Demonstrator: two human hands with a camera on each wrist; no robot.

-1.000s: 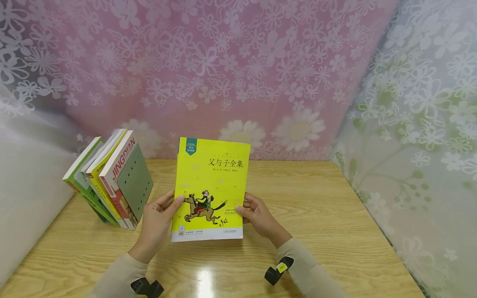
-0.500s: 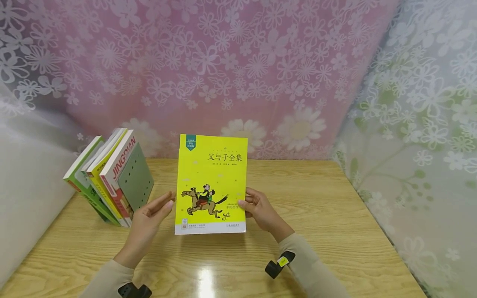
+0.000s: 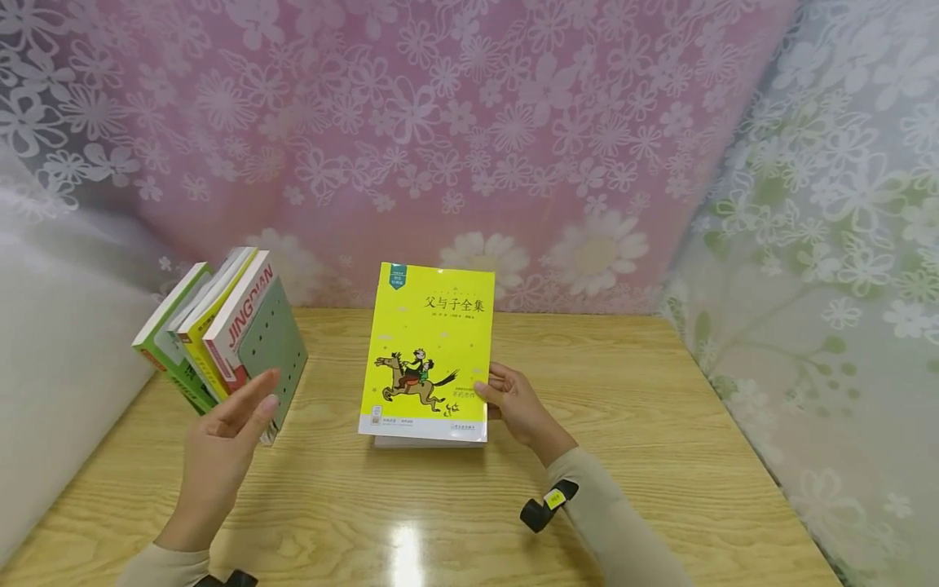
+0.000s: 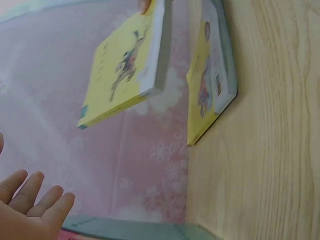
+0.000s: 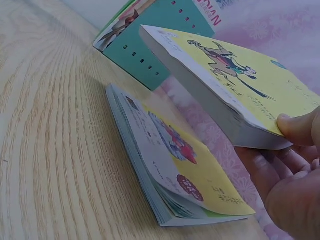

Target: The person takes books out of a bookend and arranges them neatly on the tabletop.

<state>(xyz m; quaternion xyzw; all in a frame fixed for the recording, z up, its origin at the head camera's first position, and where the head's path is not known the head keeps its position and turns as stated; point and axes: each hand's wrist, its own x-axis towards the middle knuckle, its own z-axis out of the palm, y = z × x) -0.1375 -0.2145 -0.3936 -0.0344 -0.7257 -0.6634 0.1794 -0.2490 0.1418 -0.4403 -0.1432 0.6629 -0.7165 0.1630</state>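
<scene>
My right hand [image 3: 522, 410] pinches the right edge of a thick yellow paperback book [image 3: 421, 326], thumb on the front cover and fingers underneath. The book is raised above the table, its cover with the horse and riders facing me. Below it, a second yellow-and-white book [image 5: 172, 155] lies on the table, mostly hidden in the head view. My left hand [image 3: 216, 456] holds nothing; its fingers are extended in front of the row of books [image 3: 238, 310] and the green perforated bookend [image 3: 275, 338]. Whether it touches them I cannot tell.
The row of books leans at the left of the wooden table [image 3: 623, 391], with green, yellow and white-red spines. A pink floral curtain [image 3: 455, 147] hangs behind the table. Pale walls or cloths [image 3: 829, 244] stand at both sides.
My left hand has let go of the yellow book and moved left towards the bookend. The book, now in my right hand alone, has shifted slightly right and up, revealing the lower book's edge.
</scene>
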